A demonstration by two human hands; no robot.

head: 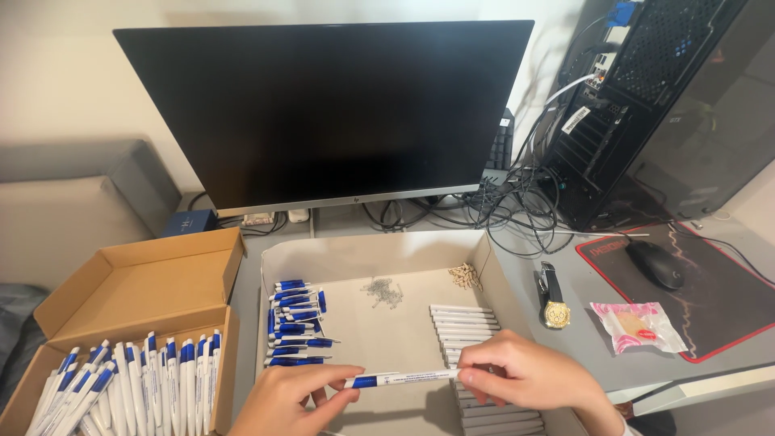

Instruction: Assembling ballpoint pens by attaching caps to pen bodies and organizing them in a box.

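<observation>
A white pen with a blue cap end [404, 377] is held level between both hands, over a shallow white tray [367, 254]. My left hand [286, 400] pinches its blue end. My right hand [529, 375] grips the white end. Under my right hand lies a row of white pen barrels [467, 319]. Several blue pen caps [297, 319] are piled at the tray's left side. Small metal springs [382, 291] and a heap of tan tips [466, 276] lie near the tray's back.
A cardboard box [133, 278] at the left holds several finished white and blue pens [137, 383]. Behind the tray stands a dark monitor [323, 113]. To the right are a computer tower [646, 105], tangled cables [517, 210], a wristwatch [553, 299], a wrapped snack [638, 325] and a mouse [655, 264].
</observation>
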